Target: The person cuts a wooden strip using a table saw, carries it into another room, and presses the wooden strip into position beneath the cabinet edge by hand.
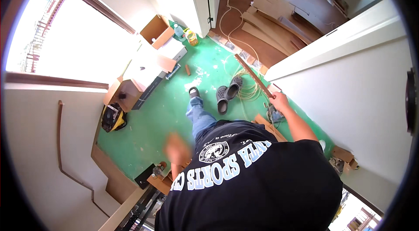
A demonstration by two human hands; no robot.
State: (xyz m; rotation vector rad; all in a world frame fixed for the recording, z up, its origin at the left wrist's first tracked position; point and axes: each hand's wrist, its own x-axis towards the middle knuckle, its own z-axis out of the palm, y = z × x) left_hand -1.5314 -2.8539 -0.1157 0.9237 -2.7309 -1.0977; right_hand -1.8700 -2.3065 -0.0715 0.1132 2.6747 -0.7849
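Observation:
My right hand (280, 102) is closed around the near end of a narrow brown wooden strip (254, 76), which slants up and away to the left above the floor. A coil of pale hose (251, 89) lies on the floor beyond it, and a grey power tool (274, 114) partly shows beside my right wrist. On the left, my left hand (176, 148) hangs out in front of my body, smeared by motion, so its fingers cannot be made out. Close by it are a brown wooden piece (159, 184) and a small tool (159, 169), partly hidden by my arm.
Dark clogs (228, 95) lie on the green floor (150, 137) ahead. Open cardboard boxes (126, 93), a yellow-and-black bag (114, 117) and bottles (191, 37) stand by the left wall. Hose runs through the doorway toward stacked brown boards (275, 30). A white door (340, 43) stands right.

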